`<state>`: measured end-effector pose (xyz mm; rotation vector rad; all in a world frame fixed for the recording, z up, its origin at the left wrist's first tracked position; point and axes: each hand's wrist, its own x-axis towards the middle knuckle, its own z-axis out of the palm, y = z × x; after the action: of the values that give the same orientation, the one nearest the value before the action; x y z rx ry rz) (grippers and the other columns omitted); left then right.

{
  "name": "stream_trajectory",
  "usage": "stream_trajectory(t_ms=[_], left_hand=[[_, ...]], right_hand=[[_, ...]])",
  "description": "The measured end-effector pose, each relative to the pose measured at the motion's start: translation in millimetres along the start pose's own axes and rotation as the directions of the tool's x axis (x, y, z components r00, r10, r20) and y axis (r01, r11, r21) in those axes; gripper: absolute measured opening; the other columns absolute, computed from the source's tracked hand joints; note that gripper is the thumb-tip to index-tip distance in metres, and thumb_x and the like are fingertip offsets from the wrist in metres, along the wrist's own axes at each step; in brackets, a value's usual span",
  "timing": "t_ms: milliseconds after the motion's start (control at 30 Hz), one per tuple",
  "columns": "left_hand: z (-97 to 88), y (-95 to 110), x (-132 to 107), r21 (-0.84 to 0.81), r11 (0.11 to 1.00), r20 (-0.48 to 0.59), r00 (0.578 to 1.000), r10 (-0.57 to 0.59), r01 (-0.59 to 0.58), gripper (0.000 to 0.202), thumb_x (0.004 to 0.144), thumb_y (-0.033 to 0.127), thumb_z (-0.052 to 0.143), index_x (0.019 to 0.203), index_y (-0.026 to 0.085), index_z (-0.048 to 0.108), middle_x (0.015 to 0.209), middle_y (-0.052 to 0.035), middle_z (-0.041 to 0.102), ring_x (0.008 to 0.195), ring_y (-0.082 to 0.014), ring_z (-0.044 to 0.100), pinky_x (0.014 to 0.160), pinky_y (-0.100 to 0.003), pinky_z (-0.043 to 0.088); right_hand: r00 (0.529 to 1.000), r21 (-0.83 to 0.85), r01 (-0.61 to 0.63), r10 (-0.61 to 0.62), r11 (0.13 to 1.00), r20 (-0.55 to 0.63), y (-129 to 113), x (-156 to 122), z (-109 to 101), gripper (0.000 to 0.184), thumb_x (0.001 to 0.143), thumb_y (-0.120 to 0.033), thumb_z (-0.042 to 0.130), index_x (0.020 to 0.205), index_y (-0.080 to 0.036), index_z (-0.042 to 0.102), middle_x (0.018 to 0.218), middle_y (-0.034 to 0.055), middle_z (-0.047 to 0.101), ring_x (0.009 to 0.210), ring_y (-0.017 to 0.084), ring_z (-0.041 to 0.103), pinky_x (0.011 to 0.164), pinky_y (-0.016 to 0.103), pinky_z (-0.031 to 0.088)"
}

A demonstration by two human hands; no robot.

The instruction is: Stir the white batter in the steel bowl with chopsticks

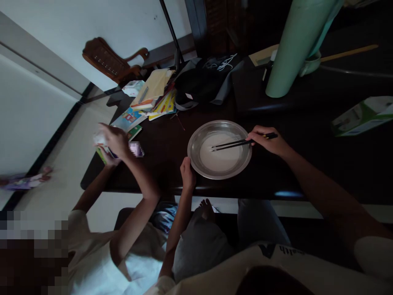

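The room is dim, with a pale, smooth wall (129, 20) at the far left, a carved wooden chair (104, 61) against it, and a dark, glossy table (162, 164) in front of me. On the table near its front edge, in the middle, sits a round, shallow metal bowl (194, 149) with a broad, shiny rim, holding a milky, off-white liquid (221, 159). A pair of slim black chopsticks (235, 143) reaches in over the right side of the rim, tips at the liquid; I can't tell how deep they go. The right hand (264, 138) pinches them, fingers bent close around the shafts. The left hand (187, 173) touches the bowl's near left edge, fingers curled together; I can't tell whether they pinch the rim. To the right lies a green and white box (364, 116), and beyond the bowl on that side stands a tall, smooth, pale green cylinder (297, 49), beside a small cup (310, 66). A soft black bag (199, 84) slumps at the far side, next to stacked paper books (153, 90). At the left, another person's hands (115, 141) are blurred around something whitish.
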<state>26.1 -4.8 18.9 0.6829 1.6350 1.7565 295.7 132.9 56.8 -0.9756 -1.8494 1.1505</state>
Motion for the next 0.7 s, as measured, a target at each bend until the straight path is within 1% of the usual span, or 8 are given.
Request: stream_trajectory(t_ms=[67, 133, 267, 333, 467, 533, 600, 700], left_hand=[[0.3, 0.4, -0.1, 0.011, 1.0, -0.012, 1.0, -0.009, 0.009, 0.042, 0.088, 0.034, 0.061, 0.055, 0.017, 0.042, 0.059, 0.0047, 0.033, 0.058, -0.0095, 0.031, 0.056, -0.02, 0.033], [0.2, 0.7, -0.2, 0.022, 1.0, -0.009, 1.0, 0.005, -0.004, 0.042, 0.089, 0.034, 0.06, 0.055, 0.017, 0.042, 0.059, 0.0045, 0.034, 0.059, -0.0096, 0.031, 0.057, -0.02, 0.033], [0.2, 1.5, -0.8, 0.029, 0.999, 0.017, 0.999, 0.034, -0.035, 0.043, 0.089, 0.035, 0.059, 0.055, 0.017, 0.041, 0.059, 0.0044, 0.033, 0.059, -0.0099, 0.031, 0.057, -0.02, 0.033], [0.5, 2.3, -1.2, 0.022, 1.0, 0.009, 1.0, 0.018, -0.019, 0.043, 0.088, 0.036, 0.06, 0.054, 0.018, 0.041, 0.059, 0.0045, 0.033, 0.059, -0.0098, 0.031, 0.056, -0.021, 0.033], [0.4, 3.1, -1.4, 0.024, 1.0, 0.0, 1.0, 0.012, -0.012, 0.044, 0.088, 0.036, 0.061, 0.054, 0.017, 0.041, 0.059, 0.0044, 0.034, 0.059, -0.0099, 0.032, 0.058, -0.021, 0.033], [-0.5, 2.6, -1.2, 0.039, 0.999, 0.011, 1.0, 0.027, -0.027, 0.044, 0.088, 0.036, 0.06, 0.054, 0.017, 0.041, 0.059, 0.0043, 0.033, 0.059, -0.01, 0.031, 0.058, -0.021, 0.033], [-1.7, 1.5, -0.8, 0.053, 0.998, 0.026, 0.999, 0.04, -0.041, 0.043, 0.089, 0.036, 0.059, 0.054, 0.017, 0.041, 0.059, 0.0043, 0.034, 0.06, -0.01, 0.031, 0.057, -0.02, 0.033], [-3.1, -1.0, -0.1, 0.042, 0.998, 0.034, 0.998, 0.055, -0.057, 0.043, 0.089, 0.037, 0.059, 0.055, 0.018, 0.041, 0.059, 0.0044, 0.033, 0.059, -0.01, 0.03, 0.057, -0.02, 0.033]], right_hand=[[0.998, 0.002, -0.003, 0.003, 1.0, -0.066, 0.4, 0.8, -5.1, 0.035, 0.087, -0.048, 0.059, 0.064, -0.023, 0.067, 0.056, 0.0001, 0.058, 0.055, 0.014, 0.055, 0.058, 0.031, 0.043], [0.997, 0.03, -0.005, 0.007, 1.0, -0.071, 0.4, 0.7, -8.4, 0.04, 0.089, -0.049, 0.055, 0.061, -0.023, 0.065, 0.052, -0.0001, 0.056, 0.05, 0.013, 0.051, 0.054, 0.031, 0.041], [0.997, 0.047, -0.011, 0.007, 0.999, 0.081, -1.5, -0.9, -2.3, 0.035, 0.085, -0.051, 0.059, 0.065, -0.024, 0.068, 0.058, -0.0001, 0.06, 0.054, 0.014, 0.056, 0.055, 0.031, 0.043], [0.995, 0.032, -0.008, 0.005, 0.999, 0.099, -2.6, -1.1, 1.2, 0.03, 0.083, -0.051, 0.062, 0.068, -0.025, 0.069, 0.063, 0.0002, 0.063, 0.058, 0.015, 0.059, 0.058, 0.031, 0.045], [0.999, -0.003, -0.011, 0.011, 1.0, -0.044, -3.4, -0.7, -4.0, 0.035, 0.086, -0.051, 0.059, 0.065, -0.025, 0.067, 0.057, 0.0006, 0.059, 0.056, 0.015, 0.056, 0.059, 0.033, 0.044], [0.998, 0.013, -0.007, 0.008, 1.0, -0.068, -3.6, -1.1, -7.3, 0.039, 0.088, -0.053, 0.055, 0.063, -0.025, 0.067, 0.054, 0.0005, 0.056, 0.052, 0.015, 0.052, 0.056, 0.033, 0.042], [1.0, 0.024, 0.006, -0.005, 1.0, -0.026, -4.2, -1.9, -6.4, 0.038, 0.088, -0.052, 0.056, 0.063, -0.026, 0.068, 0.055, 0.0007, 0.057, 0.051, 0.015, 0.053, 0.056, 0.034, 0.042], [0.999, 0.007, 0.028, -0.028, 1.0, 0.043, -4.4, -1.8, -0.8, 0.031, 0.085, -0.05, 0.061, 0.066, -0.027, 0.07, 0.061, 0.0012, 0.06, 0.056, 0.015, 0.058, 0.058, 0.034, 0.044]])
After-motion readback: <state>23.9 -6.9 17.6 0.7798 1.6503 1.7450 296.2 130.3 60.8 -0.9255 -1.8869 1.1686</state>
